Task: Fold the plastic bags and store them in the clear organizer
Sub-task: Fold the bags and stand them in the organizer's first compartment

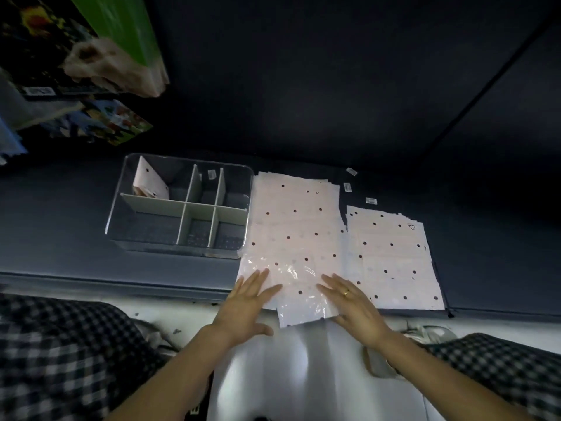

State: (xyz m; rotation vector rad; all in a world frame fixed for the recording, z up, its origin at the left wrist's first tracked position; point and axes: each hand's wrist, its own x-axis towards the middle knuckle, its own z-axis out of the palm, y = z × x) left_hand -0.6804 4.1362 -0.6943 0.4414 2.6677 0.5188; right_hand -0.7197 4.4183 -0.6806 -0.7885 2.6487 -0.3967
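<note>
From my remote seat I see two bare forearms at the bottom of the frame, without sleeves. The right hand wears a thin gold ring on one finger; the left hand wears nothing. Black-and-white checked fabric covers the knees in both lower corners.

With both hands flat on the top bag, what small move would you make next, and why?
Probably fold it: both the left hand and right hand lie open on the top bag, which is still unfolded, and the organizer has free compartments.
</note>
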